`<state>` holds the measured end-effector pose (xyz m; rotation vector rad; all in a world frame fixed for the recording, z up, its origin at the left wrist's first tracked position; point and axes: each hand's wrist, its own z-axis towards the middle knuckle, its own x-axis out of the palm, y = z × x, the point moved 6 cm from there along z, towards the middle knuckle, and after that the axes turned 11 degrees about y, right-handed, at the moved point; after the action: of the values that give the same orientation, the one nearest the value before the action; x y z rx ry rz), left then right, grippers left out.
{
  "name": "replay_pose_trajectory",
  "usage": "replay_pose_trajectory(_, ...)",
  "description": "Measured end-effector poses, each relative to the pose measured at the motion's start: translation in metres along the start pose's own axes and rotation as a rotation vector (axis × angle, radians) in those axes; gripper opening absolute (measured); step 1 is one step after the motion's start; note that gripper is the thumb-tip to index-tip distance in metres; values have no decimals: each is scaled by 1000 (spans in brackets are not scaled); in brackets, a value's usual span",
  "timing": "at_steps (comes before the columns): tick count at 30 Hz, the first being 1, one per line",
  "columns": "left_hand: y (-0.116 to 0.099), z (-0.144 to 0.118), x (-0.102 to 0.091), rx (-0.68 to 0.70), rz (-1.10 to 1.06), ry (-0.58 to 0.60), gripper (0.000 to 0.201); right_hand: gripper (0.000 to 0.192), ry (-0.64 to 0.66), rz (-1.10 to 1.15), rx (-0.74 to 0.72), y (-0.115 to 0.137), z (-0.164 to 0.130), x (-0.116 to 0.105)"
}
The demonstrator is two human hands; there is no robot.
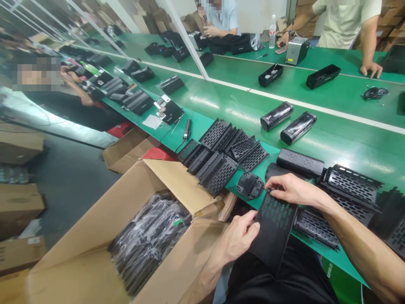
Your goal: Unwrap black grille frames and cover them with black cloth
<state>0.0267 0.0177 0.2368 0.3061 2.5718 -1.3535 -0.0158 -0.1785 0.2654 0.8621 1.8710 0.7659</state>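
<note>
A black perforated plastic panel (272, 230) slopes over my lap at the bench edge. My right hand (289, 188) has its fingers closed on the panel's top edge. On the panel's left edge, my left hand (242, 234) pinches with thumb and fingers. Just left of my right hand lies a black end cap (249, 185) on the green bench. Several similar perforated panels (218, 173) are piled beyond it. To the right, more slotted black panels (352, 183) and a rounded black housing (300, 162) lie partly behind my right arm.
An open cardboard box (177, 272) at my left holds several plastic-wrapped black parts (152, 240). Two black housings (299, 127) rest on the green belt. A power screwdriver (187, 129) lies at the bench's left. Across the line, co-workers stand near a water bottle (272, 31).
</note>
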Motion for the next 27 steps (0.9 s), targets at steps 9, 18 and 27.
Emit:
replay_pose_trajectory(9, 8, 1, 7, -52, 140, -29, 24, 34, 42, 77, -19, -9, 4, 1)
replay_pose_trajectory(18, 11, 15, -2, 145, -245, 71, 46, 40, 79, 215, -18, -26, 8, 4)
replay_pose_trajectory(27, 30, 31, 22, 283, -739, 162, 55, 75, -151, 812, 135, -65, -5, 26)
